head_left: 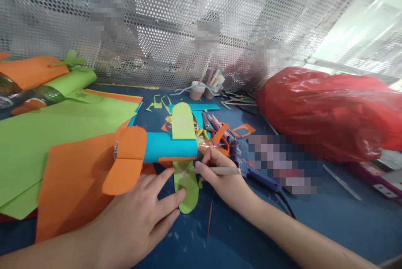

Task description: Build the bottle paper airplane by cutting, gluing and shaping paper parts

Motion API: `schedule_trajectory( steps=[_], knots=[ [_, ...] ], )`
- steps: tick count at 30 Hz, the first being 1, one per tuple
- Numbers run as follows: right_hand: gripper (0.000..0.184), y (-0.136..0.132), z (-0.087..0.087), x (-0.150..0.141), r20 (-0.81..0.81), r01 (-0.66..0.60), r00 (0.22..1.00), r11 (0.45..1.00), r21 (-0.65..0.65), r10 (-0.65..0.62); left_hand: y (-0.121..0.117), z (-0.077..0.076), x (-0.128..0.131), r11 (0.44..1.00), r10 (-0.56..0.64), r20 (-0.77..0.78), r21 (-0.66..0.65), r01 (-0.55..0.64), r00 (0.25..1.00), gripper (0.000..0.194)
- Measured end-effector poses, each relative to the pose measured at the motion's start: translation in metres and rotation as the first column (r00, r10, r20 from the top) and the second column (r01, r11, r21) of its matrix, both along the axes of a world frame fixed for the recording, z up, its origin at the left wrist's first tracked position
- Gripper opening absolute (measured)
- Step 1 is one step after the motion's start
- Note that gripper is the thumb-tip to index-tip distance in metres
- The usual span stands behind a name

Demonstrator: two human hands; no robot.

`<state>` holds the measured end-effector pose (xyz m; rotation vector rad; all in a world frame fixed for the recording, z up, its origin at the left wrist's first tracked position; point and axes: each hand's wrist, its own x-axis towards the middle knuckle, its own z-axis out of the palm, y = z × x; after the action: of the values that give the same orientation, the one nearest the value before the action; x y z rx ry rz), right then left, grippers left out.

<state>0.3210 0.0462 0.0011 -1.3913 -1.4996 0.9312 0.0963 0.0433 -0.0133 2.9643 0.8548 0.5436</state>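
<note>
In the middle of the head view lies a toy airplane [166, 145] made from a bottle wrapped in blue paper, with orange tail pieces at its left end. One light green paper wing [183, 122] points away from me; the nearer green wing [189, 195] points toward me. My left hand [143, 206] is open, its spread fingertips resting on the nearer wing and at its edge. Pinched in my right hand [224, 177] is a grey pen [226, 171], its tip at the nearer wing close to the blue body. A faint drawn mark shows there.
Green sheets [65, 124] and orange paper [75, 181] cover the left, with more paper-covered bottles [67, 87] behind. A blue glue gun [259, 177], scissors [205, 121] and paper scraps lie right of the airplane. Pen cups [197, 91] stand before the perforated metal screen [166, 18]; a red plastic bag [323, 114] sits right.
</note>
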Motion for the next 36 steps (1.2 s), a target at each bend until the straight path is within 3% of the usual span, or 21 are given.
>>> schedule_trajectory(
  steps=[10,36],
  knots=[
    [0.023,-0.0013,0.0017,0.0,0.031,0.0,1.0,1.0,-0.002,0.0,-0.002,-0.0034,-0.0008,0.997,0.037,-0.009,-0.063,-0.038,0.999,0.039],
    [0.023,-0.0008,0.0027,-0.0004,0.03,0.004,1.0,1.0,-0.006,-0.003,-0.0009,-0.0008,-0.0003,0.998,0.023,-0.007,-0.066,-0.024,1.0,0.039]
  ],
)
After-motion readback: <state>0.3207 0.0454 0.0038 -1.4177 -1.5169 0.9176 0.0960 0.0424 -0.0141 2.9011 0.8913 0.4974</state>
